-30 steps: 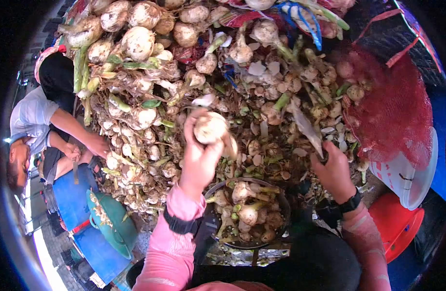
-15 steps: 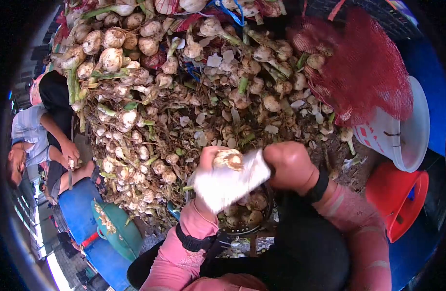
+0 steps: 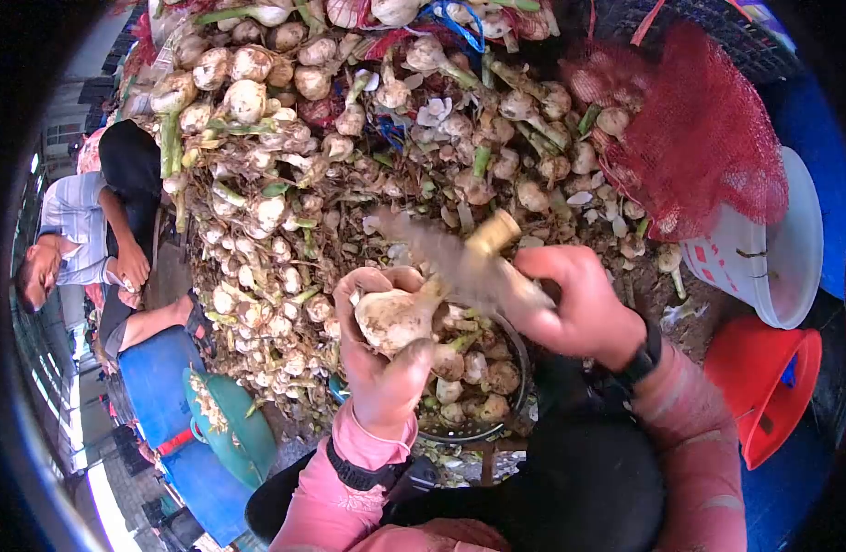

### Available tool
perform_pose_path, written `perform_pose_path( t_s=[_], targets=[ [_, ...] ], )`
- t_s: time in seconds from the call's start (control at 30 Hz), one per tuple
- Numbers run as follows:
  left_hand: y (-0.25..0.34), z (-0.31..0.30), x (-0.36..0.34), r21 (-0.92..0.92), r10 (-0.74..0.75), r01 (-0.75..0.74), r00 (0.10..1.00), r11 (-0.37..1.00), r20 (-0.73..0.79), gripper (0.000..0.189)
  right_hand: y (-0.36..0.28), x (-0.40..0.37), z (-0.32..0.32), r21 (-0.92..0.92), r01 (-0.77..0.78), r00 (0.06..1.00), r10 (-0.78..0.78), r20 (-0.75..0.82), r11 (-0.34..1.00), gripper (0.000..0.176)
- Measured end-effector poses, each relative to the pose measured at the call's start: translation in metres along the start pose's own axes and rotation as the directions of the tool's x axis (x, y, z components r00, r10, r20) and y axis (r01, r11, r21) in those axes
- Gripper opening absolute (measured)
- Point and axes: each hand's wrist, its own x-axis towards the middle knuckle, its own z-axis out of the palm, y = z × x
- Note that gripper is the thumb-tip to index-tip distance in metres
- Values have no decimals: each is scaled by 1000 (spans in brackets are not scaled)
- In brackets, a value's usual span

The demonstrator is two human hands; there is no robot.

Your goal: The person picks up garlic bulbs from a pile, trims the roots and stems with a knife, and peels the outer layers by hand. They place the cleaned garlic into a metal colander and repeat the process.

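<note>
My left hand (image 3: 386,373) is cupped around a large garlic bulb (image 3: 392,319), with my thumb along its near side. The bulb's stalk points right, toward the knife. In my right hand (image 3: 575,308), closed around the handle, is a knife (image 3: 446,262), its blade blurred by motion and lying across the stalk. A pale, thick piece of stalk (image 3: 494,233) shows just beyond the blade. Below my hands, a dark basket with a perforated rim (image 3: 478,436) holds several trimmed bulbs (image 3: 492,377).
A large heap of garlic bulbs (image 3: 257,216) spreads in front of me. At right are a red mesh sack (image 3: 708,138), a white bucket (image 3: 795,239) and a red bucket (image 3: 763,391). On the left, a green basin (image 3: 234,432) sits near a seated person (image 3: 78,216).
The knife has swung from lying broad and pale beside my left hand to crossing the stalk. My left hand has turned, showing the bulb in its palm, and my right hand has shifted slightly right.
</note>
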Motion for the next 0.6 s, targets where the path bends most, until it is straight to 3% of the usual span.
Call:
perform_pose_path(
  t_s=[0.03,0.07,0.1,0.17,0.2,0.23,0.3,0.33,0.37,0.4,0.43,0.5,0.53,0.57,0.6],
  targets=[
    [3,2,-1,-210,-61,68,997,975,40,53,16,-4,9,182,-285,956,265,125,941,26],
    [2,-9,4,-381,-114,167,981,910,157,50,43,-14,21,11,-379,919,375,119,925,28],
    [7,-16,7,-439,-224,266,964,858,146,50,66,-27,29,-159,-452,877,470,99,877,29],
    [-3,-42,6,-235,-322,323,946,917,41,49,82,-53,44,-196,-475,880,465,-96,858,30],
    [-9,-59,0,171,-345,329,935,929,77,49,72,-44,37,-163,-549,836,541,-95,820,30],
    [-21,-89,-10,591,-383,219,909,776,166,49,56,-33,24,-128,-626,780,619,-98,769,30],
    [-33,-121,-34,881,-464,29,858,472,220,51,53,-15,10,-64,-646,760,632,-153,761,29],
    [-38,-133,-46,936,-538,-86,798,342,270,52,55,-14,12,-64,-642,763,629,-146,764,29],
    [-45,-144,-52,952,-612,-215,729,219,306,54,60,-12,14,-115,-576,804,535,-261,809,27],
    [-55,-161,-50,919,-653,-260,647,296,394,55,63,-9,16,-178,-510,830,426,-362,842,26],
    [-45,-156,-35,927,-764,-233,526,293,374,50,64,-8,20,-186,-510,833,427,-353,840,26],
    [-27,-146,-5,962,-930,-237,306,134,205,51,66,-8,28,-357,-425,896,331,-297,832,27],
    [-29,-158,6,945,-857,109,462,309,227,55,54,-3,28,-270,-532,843,473,-254,803,28],
    [-27,-167,18,915,-732,227,674,333,99,49,56,-5,30,-271,-540,839,483,-251,797,28],
    [-41,-185,26,842,-553,335,831,424,-52,44,59,-6,30,-263,-536,841,478,-256,802,29]
  ],
)
